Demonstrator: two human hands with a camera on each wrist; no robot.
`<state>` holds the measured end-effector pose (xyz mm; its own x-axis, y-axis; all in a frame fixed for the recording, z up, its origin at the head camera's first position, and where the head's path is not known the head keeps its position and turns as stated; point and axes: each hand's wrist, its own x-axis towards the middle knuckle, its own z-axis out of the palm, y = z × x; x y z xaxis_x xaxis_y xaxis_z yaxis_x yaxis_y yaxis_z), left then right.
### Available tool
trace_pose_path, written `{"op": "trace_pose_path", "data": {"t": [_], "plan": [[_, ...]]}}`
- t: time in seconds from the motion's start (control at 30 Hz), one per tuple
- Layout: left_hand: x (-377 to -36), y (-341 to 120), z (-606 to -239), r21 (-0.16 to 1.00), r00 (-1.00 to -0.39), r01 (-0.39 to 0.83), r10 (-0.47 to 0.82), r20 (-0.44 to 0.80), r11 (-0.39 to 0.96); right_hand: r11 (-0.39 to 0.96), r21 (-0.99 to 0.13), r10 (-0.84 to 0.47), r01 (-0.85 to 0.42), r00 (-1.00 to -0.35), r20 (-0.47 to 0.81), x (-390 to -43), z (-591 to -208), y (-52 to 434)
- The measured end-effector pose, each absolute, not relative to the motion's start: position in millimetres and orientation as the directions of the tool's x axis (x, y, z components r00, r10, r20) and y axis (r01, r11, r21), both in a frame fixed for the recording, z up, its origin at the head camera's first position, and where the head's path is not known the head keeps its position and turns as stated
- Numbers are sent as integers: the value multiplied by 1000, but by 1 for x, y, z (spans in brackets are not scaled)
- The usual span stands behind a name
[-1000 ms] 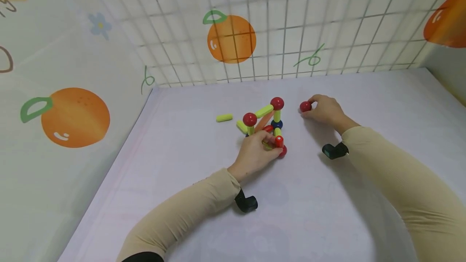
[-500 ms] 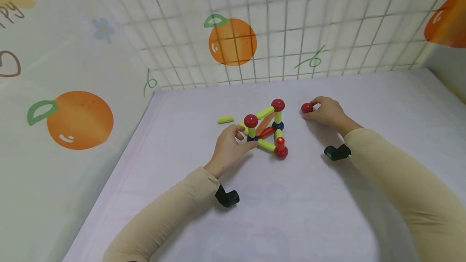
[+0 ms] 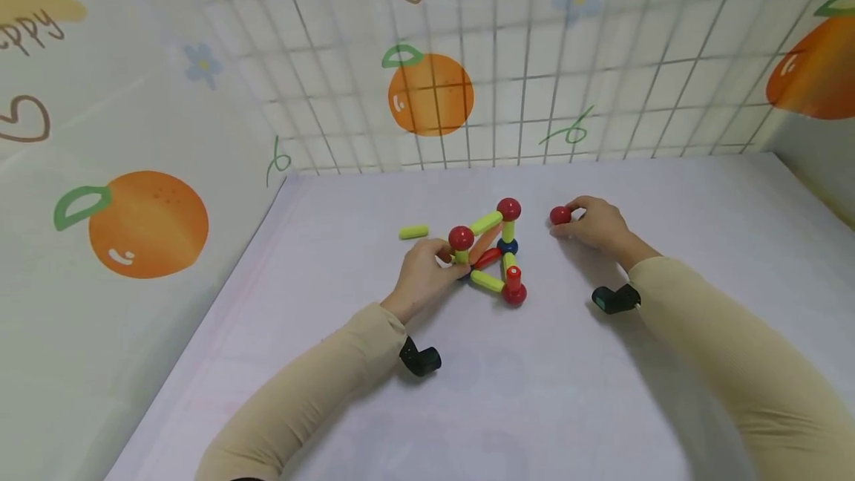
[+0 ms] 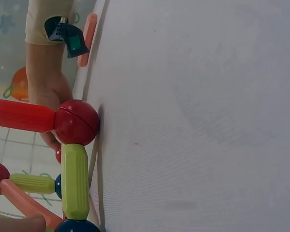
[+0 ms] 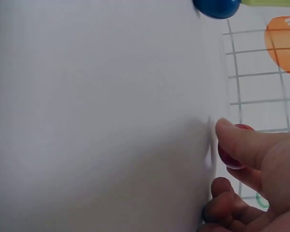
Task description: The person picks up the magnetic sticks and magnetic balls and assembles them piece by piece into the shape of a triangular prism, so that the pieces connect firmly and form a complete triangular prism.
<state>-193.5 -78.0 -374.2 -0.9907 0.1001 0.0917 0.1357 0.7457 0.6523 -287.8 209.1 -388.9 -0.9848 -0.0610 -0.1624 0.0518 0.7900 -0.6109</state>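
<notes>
A small frame of rods and balls (image 3: 493,251) stands mid-table: yellow-green, orange and red rods joined by red and blue balls. My left hand (image 3: 447,260) curls round its left corner, beneath a red ball (image 3: 461,237). In the left wrist view a fingertip (image 4: 19,223) lies against the orange rod, beside the frame's near red ball (image 4: 77,122) and its red rod (image 4: 21,116). My right hand (image 3: 571,217) rests on the table to the right and pinches a loose red ball (image 3: 559,215); its thumb (image 5: 241,142) presses that red ball (image 5: 230,157).
A loose yellow-green rod (image 3: 413,231) lies left of the frame. The lilac table (image 3: 534,392) is walled at the back by a wire grid (image 3: 521,80) and at the left by a fruit-print sheet (image 3: 133,221). A blue ball (image 5: 216,7) shows in the right wrist view.
My left hand left the front red ball and rod, drew back to the left, then closed on the frame's left corner. The right hand stayed on its red ball.
</notes>
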Motion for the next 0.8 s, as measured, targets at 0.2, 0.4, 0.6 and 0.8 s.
{"op": "trace_pose_path", "data": {"t": [0.2, 0.4, 0.6, 0.8], "plan": [[-183, -80, -375, 675, -995, 102, 84, 60, 730, 746, -663, -75, 67, -980, -183, -280, -384, 207], [-172, -76, -376, 690, -993, 114, 98, 62, 715, 692, -721, -117, 46, -978, -175, -258, -367, 207], [-166, -70, -377, 692, -991, 130, 113, 70, 710, 660, -751, -145, 12, -979, -143, -229, -347, 205], [-161, -72, -376, 700, -992, 123, 96, 78, 703, 617, -784, -201, -68, -977, -73, -203, -329, 196]]}}
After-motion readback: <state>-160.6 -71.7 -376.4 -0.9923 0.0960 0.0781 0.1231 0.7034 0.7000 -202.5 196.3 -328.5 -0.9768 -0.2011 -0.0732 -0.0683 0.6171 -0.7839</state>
